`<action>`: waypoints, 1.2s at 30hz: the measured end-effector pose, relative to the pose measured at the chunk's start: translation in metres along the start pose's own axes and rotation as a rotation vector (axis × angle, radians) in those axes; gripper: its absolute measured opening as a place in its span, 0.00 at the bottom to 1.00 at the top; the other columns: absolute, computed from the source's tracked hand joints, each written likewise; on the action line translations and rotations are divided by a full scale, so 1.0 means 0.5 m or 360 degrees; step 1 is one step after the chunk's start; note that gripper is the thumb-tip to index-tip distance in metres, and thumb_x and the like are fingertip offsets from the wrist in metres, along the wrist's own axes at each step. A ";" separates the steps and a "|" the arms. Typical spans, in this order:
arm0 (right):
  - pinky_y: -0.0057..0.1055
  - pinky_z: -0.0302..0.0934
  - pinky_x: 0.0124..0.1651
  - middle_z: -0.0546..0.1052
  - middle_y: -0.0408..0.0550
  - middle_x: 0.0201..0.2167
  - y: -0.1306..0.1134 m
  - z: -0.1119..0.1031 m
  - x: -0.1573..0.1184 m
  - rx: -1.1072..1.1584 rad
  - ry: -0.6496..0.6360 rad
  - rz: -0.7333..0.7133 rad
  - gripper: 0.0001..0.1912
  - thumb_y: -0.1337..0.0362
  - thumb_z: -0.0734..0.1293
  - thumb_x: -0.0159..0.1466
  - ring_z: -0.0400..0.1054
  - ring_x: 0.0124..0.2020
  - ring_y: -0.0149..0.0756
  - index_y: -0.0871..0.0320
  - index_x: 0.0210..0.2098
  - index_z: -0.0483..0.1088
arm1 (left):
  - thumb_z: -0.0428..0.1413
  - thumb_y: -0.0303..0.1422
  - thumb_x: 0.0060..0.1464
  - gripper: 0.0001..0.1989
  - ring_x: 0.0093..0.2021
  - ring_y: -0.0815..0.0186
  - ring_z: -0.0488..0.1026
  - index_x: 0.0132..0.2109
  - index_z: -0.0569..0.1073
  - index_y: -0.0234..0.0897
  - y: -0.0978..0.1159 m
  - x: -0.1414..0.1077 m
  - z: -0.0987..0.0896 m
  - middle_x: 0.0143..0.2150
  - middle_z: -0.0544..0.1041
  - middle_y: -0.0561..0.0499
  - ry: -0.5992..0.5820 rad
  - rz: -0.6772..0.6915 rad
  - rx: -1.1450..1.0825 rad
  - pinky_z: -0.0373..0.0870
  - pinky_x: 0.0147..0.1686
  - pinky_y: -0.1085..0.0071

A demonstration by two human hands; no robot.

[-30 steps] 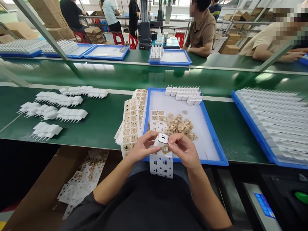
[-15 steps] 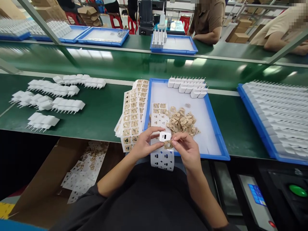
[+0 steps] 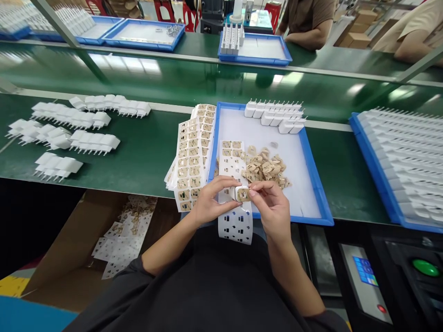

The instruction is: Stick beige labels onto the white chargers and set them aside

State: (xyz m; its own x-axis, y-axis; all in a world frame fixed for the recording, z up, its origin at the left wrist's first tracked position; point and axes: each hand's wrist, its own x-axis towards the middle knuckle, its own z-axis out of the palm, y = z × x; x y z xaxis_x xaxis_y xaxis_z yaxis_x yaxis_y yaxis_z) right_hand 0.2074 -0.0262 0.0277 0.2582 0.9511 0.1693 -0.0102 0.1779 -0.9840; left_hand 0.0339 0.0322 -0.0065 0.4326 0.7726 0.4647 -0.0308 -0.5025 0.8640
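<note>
My left hand point(image 3: 215, 199) grips a white charger point(image 3: 235, 193) between thumb and fingers, its port face turned toward the right. Over that face lies a tan-backed sticker point(image 3: 243, 194), pinched at its right edge by my right hand point(image 3: 270, 203). Whether the sticker is pressed down cannot be made out. Beneath the hands a partly used sticker sheet point(image 3: 235, 229) hangs over the front rim of the blue tray point(image 3: 316, 184). A heap of tan backing pieces point(image 3: 266, 168) lies in the tray, with a row of white chargers point(image 3: 273, 113) standing at its back.
More sticker sheets point(image 3: 188, 166) are stacked left of the tray. Groups of white chargers point(image 3: 65, 115) lie on the green bench at left. A second blue tray point(image 3: 375, 170) full of chargers is at right. Below left, a cardboard box point(image 3: 65, 249) holds used sheets.
The sticker has come up from below the charger onto its port face. The charger has turned toward the right in my left hand. The whole view has shifted slightly.
</note>
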 end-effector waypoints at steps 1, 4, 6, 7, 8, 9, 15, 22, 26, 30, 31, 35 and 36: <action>0.31 0.66 0.49 0.76 0.42 0.36 0.001 0.001 0.000 0.0002 -0.0002 -0.0003 0.03 0.65 0.72 0.65 0.71 0.42 0.34 0.51 0.37 0.74 | 0.68 0.32 0.54 0.22 0.53 0.57 0.75 0.55 0.75 0.44 -0.001 0.000 0.000 0.51 0.77 0.44 -0.0001 0.0000 0.0003 0.73 0.55 0.58; 0.31 0.66 0.49 0.76 0.42 0.36 0.003 0.002 0.000 0.0005 -0.0008 -0.0012 0.03 0.65 0.72 0.65 0.71 0.42 0.33 0.51 0.37 0.74 | 0.68 0.32 0.54 0.22 0.53 0.58 0.75 0.55 0.75 0.44 -0.002 -0.001 0.000 0.51 0.77 0.45 -0.0004 -0.0010 0.0009 0.72 0.55 0.59; 0.32 0.67 0.49 0.76 0.42 0.36 0.004 0.002 0.000 -0.0004 -0.0012 -0.0022 0.03 0.65 0.72 0.65 0.72 0.42 0.34 0.52 0.37 0.74 | 0.68 0.32 0.53 0.22 0.53 0.58 0.75 0.55 0.75 0.43 -0.002 -0.002 0.000 0.51 0.77 0.44 0.0000 -0.0009 0.0008 0.72 0.55 0.59; 0.32 0.67 0.48 0.75 0.43 0.36 0.004 0.002 0.000 -0.0016 -0.0013 -0.0029 0.03 0.65 0.72 0.65 0.72 0.42 0.34 0.52 0.37 0.74 | 0.68 0.32 0.53 0.22 0.53 0.58 0.75 0.55 0.75 0.43 -0.001 -0.002 -0.001 0.51 0.77 0.44 0.0000 -0.0009 0.0005 0.72 0.55 0.59; 0.33 0.67 0.48 0.75 0.43 0.36 0.004 0.002 -0.001 -0.0034 -0.0012 -0.0037 0.03 0.65 0.72 0.65 0.72 0.42 0.34 0.52 0.37 0.74 | 0.68 0.32 0.54 0.22 0.53 0.58 0.75 0.55 0.75 0.43 -0.001 -0.002 -0.001 0.51 0.77 0.44 -0.0002 -0.0010 0.0005 0.72 0.55 0.58; 0.33 0.67 0.48 0.75 0.43 0.36 0.003 0.002 -0.001 -0.0059 -0.0009 -0.0048 0.03 0.65 0.71 0.65 0.72 0.42 0.35 0.52 0.37 0.73 | 0.68 0.32 0.54 0.22 0.53 0.58 0.75 0.55 0.75 0.43 0.000 -0.001 -0.001 0.51 0.77 0.44 -0.0004 -0.0012 0.0006 0.72 0.55 0.59; 0.35 0.68 0.47 0.76 0.44 0.36 0.000 0.002 -0.004 -0.0284 0.0012 -0.0128 0.02 0.64 0.71 0.66 0.72 0.41 0.36 0.52 0.38 0.73 | 0.68 0.31 0.54 0.21 0.53 0.59 0.75 0.55 0.76 0.43 0.007 0.002 0.000 0.50 0.78 0.45 -0.0007 -0.0008 0.0008 0.72 0.55 0.59; 0.36 0.69 0.46 0.76 0.44 0.35 -0.003 0.005 -0.007 -0.0552 0.0065 -0.0231 0.03 0.64 0.71 0.65 0.73 0.40 0.37 0.53 0.37 0.72 | 0.67 0.32 0.55 0.20 0.53 0.57 0.75 0.54 0.76 0.43 0.004 0.000 0.001 0.51 0.78 0.44 -0.0003 -0.0009 0.0005 0.72 0.55 0.58; 0.35 0.69 0.43 0.76 0.43 0.34 -0.010 0.010 -0.006 -0.0715 0.0089 -0.0349 0.03 0.66 0.70 0.66 0.74 0.38 0.36 0.53 0.37 0.71 | 0.67 0.32 0.55 0.20 0.53 0.58 0.75 0.54 0.76 0.43 0.004 0.000 0.001 0.51 0.77 0.44 -0.0006 -0.0009 0.0014 0.72 0.55 0.58; 0.34 0.68 0.42 0.77 0.43 0.32 -0.018 0.019 -0.004 -0.1068 0.0103 -0.0668 0.05 0.69 0.69 0.66 0.73 0.36 0.35 0.53 0.38 0.69 | 0.67 0.33 0.56 0.19 0.53 0.58 0.75 0.54 0.76 0.42 0.009 0.003 0.001 0.50 0.77 0.44 0.0005 -0.0007 0.0037 0.73 0.54 0.58; 0.35 0.68 0.43 0.77 0.43 0.32 -0.018 0.020 -0.003 -0.1160 0.0102 -0.0754 0.05 0.69 0.69 0.66 0.72 0.36 0.36 0.54 0.38 0.69 | 0.66 0.33 0.56 0.18 0.53 0.58 0.75 0.53 0.76 0.42 0.009 0.003 0.001 0.50 0.78 0.44 0.0008 -0.0008 0.0045 0.73 0.54 0.58; 0.38 0.69 0.44 0.76 0.48 0.36 -0.011 0.008 0.001 -0.1297 0.0250 -0.0754 0.04 0.67 0.68 0.66 0.71 0.39 0.39 0.54 0.41 0.70 | 0.68 0.33 0.55 0.19 0.52 0.58 0.75 0.52 0.76 0.42 0.005 0.000 0.003 0.49 0.77 0.44 0.0053 -0.0023 0.0012 0.72 0.54 0.59; 0.38 0.69 0.44 0.76 0.49 0.38 -0.007 0.003 0.002 -0.1206 0.0285 -0.0647 0.04 0.66 0.68 0.66 0.71 0.40 0.39 0.53 0.41 0.70 | 0.68 0.32 0.54 0.19 0.53 0.58 0.75 0.52 0.75 0.41 0.003 -0.002 0.004 0.49 0.77 0.44 0.0078 -0.0028 -0.0011 0.72 0.54 0.59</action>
State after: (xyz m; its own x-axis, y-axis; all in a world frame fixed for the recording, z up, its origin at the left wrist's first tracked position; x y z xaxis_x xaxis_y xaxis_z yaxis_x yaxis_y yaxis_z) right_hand 0.2063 -0.0257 0.0316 0.2506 0.7855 0.5658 0.7433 0.2183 -0.6323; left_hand 0.0352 0.0302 -0.0061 0.3884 0.7996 0.4580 -0.0299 -0.4858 0.8735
